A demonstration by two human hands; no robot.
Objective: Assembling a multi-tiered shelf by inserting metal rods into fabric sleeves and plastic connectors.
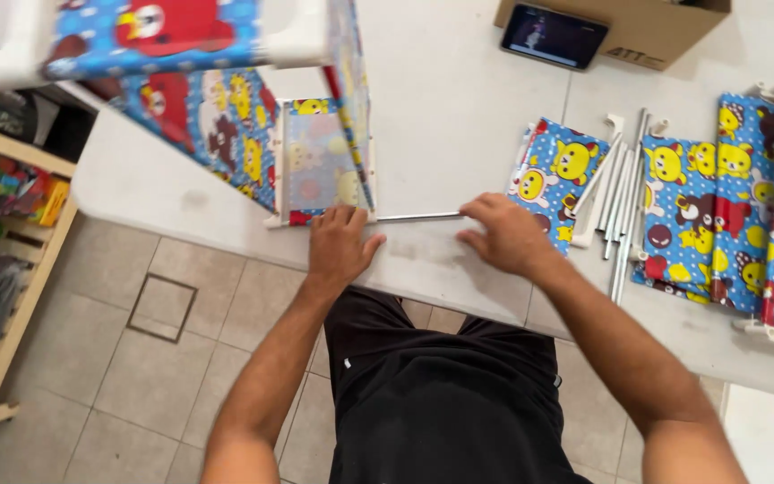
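A thin metal rod (418,216) is gripped at its right end by the right hand (505,235) and lies along the white table (459,99). The base of a cartoon-print fabric rack (315,152) is pressed by the left hand (340,246). Loose rods (624,193) and folded printed fabric (718,206) are seen to the right.

Thin silver metal rod (418,216) lies flat along near edge of white table (459,108), running left to right. Its left end meets bottom corner of my half-built rack (320,161): white plastic frame, blue cartoon-bear fabric panels, standing upright at table's near left corner, clear front panel facing me.
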